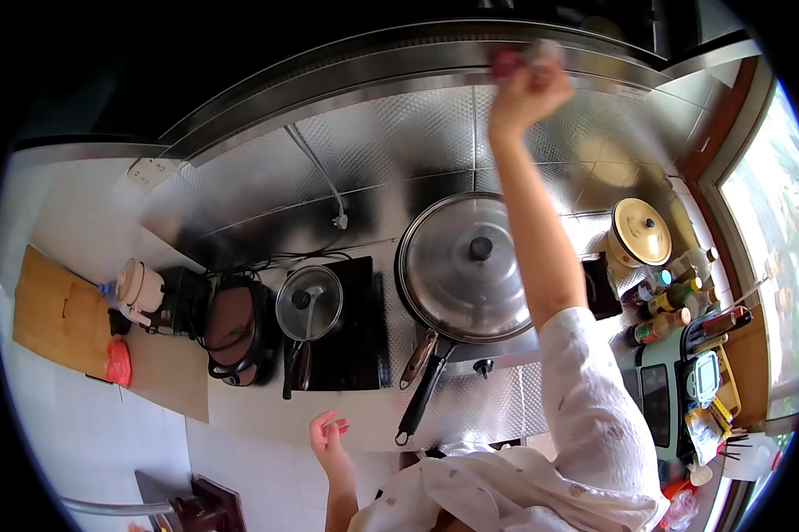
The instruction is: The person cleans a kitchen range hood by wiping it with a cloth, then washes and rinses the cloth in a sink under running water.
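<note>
Supporting tabletop (pixel 497 403): cookware is carried along a steel-clad wall (pixel 399 133).
Hood (pixel 329 89): its steel edge is stretched across the top of the view.
Large pan (pixel 453 288): it is covered by a domed metal lid, and its right side is crossed by the right arm (pixel 541 230).
Cooktop (pixel 355 355): its left side is partly covered by a glass-lidded small pan (pixel 306 310).
Yellow pot (pixel 641 232): it is set at the right, near bottles (pixel 657 328).
Right hand (pixel 534 99): it is raised high, its fingers closed around a bundle (pixel 508 64).
Left hand (pixel 330 436): it is held near the tabletop's front edge, fingers loosely curled and slightly parted.
Bundle: red and pale, it is seen at the hood's edge; through blur, contact cannot be told.
</note>
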`<state>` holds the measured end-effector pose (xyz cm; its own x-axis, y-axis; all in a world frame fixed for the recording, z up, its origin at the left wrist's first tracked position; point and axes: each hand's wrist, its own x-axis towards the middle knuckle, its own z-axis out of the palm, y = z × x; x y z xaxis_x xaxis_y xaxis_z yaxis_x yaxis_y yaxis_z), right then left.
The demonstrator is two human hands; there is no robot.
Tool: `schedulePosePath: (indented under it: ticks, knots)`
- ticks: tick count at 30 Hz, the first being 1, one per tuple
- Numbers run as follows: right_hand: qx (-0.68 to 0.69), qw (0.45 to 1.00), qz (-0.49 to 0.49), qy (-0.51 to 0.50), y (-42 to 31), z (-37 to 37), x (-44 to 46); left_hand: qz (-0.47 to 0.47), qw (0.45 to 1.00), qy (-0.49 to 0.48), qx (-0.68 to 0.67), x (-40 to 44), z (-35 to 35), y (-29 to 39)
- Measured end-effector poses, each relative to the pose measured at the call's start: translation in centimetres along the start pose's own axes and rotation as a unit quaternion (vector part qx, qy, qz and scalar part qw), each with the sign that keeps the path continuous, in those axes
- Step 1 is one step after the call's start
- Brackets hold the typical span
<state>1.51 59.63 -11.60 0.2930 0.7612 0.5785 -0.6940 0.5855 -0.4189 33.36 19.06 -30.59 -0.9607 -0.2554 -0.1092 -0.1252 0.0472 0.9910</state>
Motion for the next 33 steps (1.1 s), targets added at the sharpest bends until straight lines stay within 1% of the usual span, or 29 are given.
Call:
schedulePosePath:
  ticks: [1, 2, 3, 4, 5, 7, 8, 9, 10, 11, 12, 13, 14, 17, 18, 19, 20, 22, 23, 24, 25, 27, 28, 30, 31, 32, 33]
  knots:
    - [-0.072, 0.992, -0.097, -0.041, -0.8, 1.0, -3.0, 0.002, 1.0, 0.003, -0.003, 0.0, 0.0, 0.0]
    - [-0.08, 0.989, -0.07, -0.105, -2.0, 1.9, -5.5, 0.003, 1.0, 0.006, -0.006, 0.0, 0.1, 0.1]
    - [-0.06, 0.988, -0.064, -0.127, -3.2, 2.6, -7.0, 0.002, 1.0, 0.008, -0.006, 0.0, 0.1, 0.2]
    - [-0.028, 0.991, -0.045, -0.123, -3.9, 3.2, -7.7, 0.014, 1.0, 0.009, -0.011, 0.0, 0.3, 0.3]
    - [-0.026, 0.991, -0.046, -0.127, -4.0, 2.8, -7.5, 0.026, 0.999, 0.008, -0.017, -0.1, 0.6, 0.4]
    - [-0.027, 0.962, -0.052, -0.267, -3.4, 1.4, -6.1, 0.018, 1.0, -0.004, -0.021, 0.0, 1.0, 0.0]
    - [-0.02, 0.952, -0.048, -0.302, -2.8, 0.5, -4.8, 0.011, 1.0, -0.021, -0.02, 0.2, 1.1, -0.2]
    - [-0.12, 0.941, -0.2, -0.246, -2.6, -0.4, -2.8, 0.01, 1.0, -0.021, -0.021, 0.4, 1.4, -0.2]
    - [-0.149, 0.935, -0.27, -0.176, -1.0, -1.2, -0.3, 0.006, 0.999, -0.038, -0.028, 0.5, 1.7, -0.2]
    - [-0.153, 0.972, -0.137, -0.115, 0.9, -2.3, 1.5, 0.003, 0.998, -0.054, -0.037, 0.6, 2.0, -0.3]
    - [-0.049, 0.996, -0.017, -0.077, 1.1, -2.8, 3.7, 0.002, 0.998, -0.053, -0.039, 0.7, 2.4, -0.2]
    - [0.069, 0.993, 0.092, -0.011, 1.4, -3.2, 6.0, 0.0, 0.998, -0.061, -0.035, 0.7, 2.5, -0.1]
    - [0.173, 0.97, 0.168, -0.03, 2.2, -4.0, 7.6, -0.002, 0.997, -0.069, -0.03, 0.7, 2.4, 0.0]
    - [0.174, 0.974, 0.141, -0.043, 1.6, -2.7, 5.6, -0.001, 0.998, -0.062, -0.019, 0.5, 1.7, -0.1]
    - [0.036, 0.998, 0.047, -0.025, 1.8, -1.6, 3.3, -0.003, 0.998, -0.063, -0.022, 0.4, 1.5, -0.2]
    - [-0.103, 0.993, -0.049, -0.005, 2.0, -0.2, -0.1, -0.002, 0.999, -0.045, -0.021, 0.3, 1.3, -0.2]
    - [-0.133, 0.98, -0.126, -0.071, 0.9, 1.0, -3.5, -0.002, 0.999, -0.027, -0.02, 0.2, 1.1, -0.1]
    - [-0.005, 0.977, -0.013, -0.215, -2.6, 3.5, -9.6, 0.003, 1.0, -0.019, -0.019, 0.0, 0.8, 0.0]
    - [-0.056, 0.949, -0.034, -0.307, -5.3, 3.8, -10.4, 0.009, 1.0, -0.01, -0.017, 0.0, 0.7, 0.1]
    - [-0.019, 0.952, -0.009, -0.307, -5.7, 4.5, -11.2, 0.009, 1.0, -0.01, -0.017, 0.1, 0.6, 0.1]
    - [-0.019, 0.951, -0.009, -0.307, -5.6, 4.3, -10.8, 0.01, 1.0, -0.003, -0.02, 0.1, 0.4, 0.1]
    - [-0.046, 0.943, -0.115, -0.308, -5.0, 3.0, -8.8, 0.013, 1.0, 0.007, -0.025, 0.3, 0.1, -0.1]
    - [-0.035, 0.964, -0.031, -0.263, -4.9, 2.1, -7.0, 0.01, 0.999, 0.001, -0.034, 0.3, -0.1, -0.3]
    - [-0.142, 0.971, -0.131, -0.137, -0.6, -0.5, -2.2, 0.006, 0.999, -0.004, -0.046, 0.4, -0.4, -0.9]
    - [-0.181, 0.976, -0.094, -0.072, 0.0, -1.4, 0.3, -0.006, 0.999, -0.009, -0.05, 0.6, -0.4, -1.4]
    - [0.132, 0.987, 0.065, -0.06, 0.8, -1.8, 2.8, -0.019, 0.998, -0.015, -0.052, 0.8, -0.6, -1.6]
    - [0.143, 0.985, 0.099, -0.008, 1.5, -2.7, 5.1, -0.02, 0.998, -0.016, -0.051, 1.0, -0.8, -1.7]
